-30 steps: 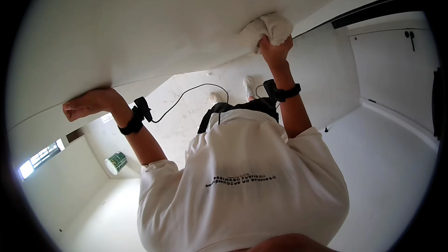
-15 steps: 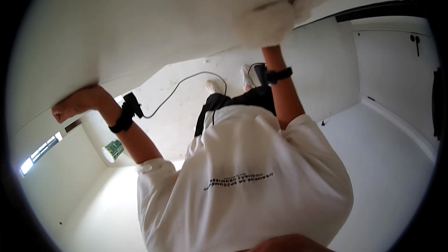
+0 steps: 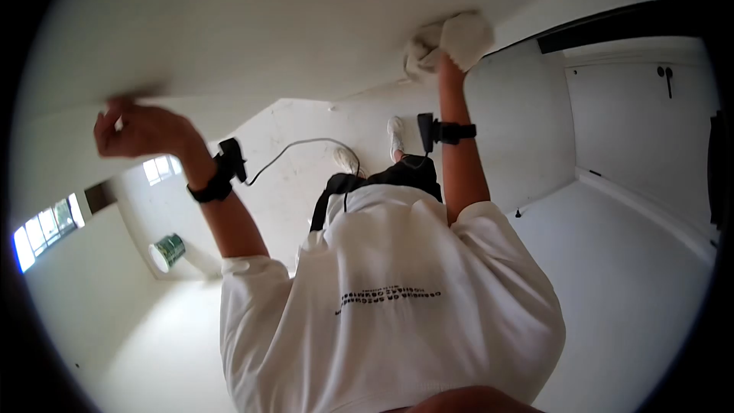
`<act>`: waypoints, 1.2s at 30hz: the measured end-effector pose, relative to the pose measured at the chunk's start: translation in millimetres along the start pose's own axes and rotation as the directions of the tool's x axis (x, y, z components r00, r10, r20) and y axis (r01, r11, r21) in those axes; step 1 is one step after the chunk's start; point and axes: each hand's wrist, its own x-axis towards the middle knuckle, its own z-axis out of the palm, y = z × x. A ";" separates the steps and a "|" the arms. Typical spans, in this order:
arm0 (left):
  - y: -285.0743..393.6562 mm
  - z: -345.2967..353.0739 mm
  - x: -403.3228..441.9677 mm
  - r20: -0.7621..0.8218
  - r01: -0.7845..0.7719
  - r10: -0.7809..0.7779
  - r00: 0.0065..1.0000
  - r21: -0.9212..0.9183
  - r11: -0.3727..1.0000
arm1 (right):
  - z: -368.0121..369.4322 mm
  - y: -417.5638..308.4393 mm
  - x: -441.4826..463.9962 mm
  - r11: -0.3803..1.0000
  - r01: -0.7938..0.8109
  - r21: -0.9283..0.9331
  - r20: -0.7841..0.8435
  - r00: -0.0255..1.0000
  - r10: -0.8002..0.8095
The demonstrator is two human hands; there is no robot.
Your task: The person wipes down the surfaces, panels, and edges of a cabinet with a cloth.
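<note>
My right hand (image 3: 453, 61) is at the pale wall (image 3: 290, 23), mostly covered by a crumpled off-white cloth (image 3: 468, 37). The fingers do not show under it, but the cloth is bunched around them against the wall. My left hand (image 3: 145, 130) is raised at the left, close to the wall's lower edge. Its wrist is bent and the fingers are loosely curled with a gap between them; nothing is seen in it. A shadow lies on the wall just above this hand.
Each wrist wears a black strap with a small device, and a grey cable (image 3: 306, 140) runs from the left one. A green-and-white bucket (image 3: 167, 252) stands at the lower left. Windows (image 3: 47, 231) are at the left, a white door (image 3: 642, 107) with dark handles at the right.
My left hand has come away from the wall, its fingers loosening. My right hand has shifted the cloth slightly, and the cloth looks more folded and less blurred. The view has tilted a little.
</note>
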 end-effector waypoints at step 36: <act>-9.8 -74.9 -35.9 0.670 0.207 -0.077 0.738 -0.117 0.971 | -124.6 -394.3 130.3 0.460 0.772 0.439 0.186 0.422 -0.887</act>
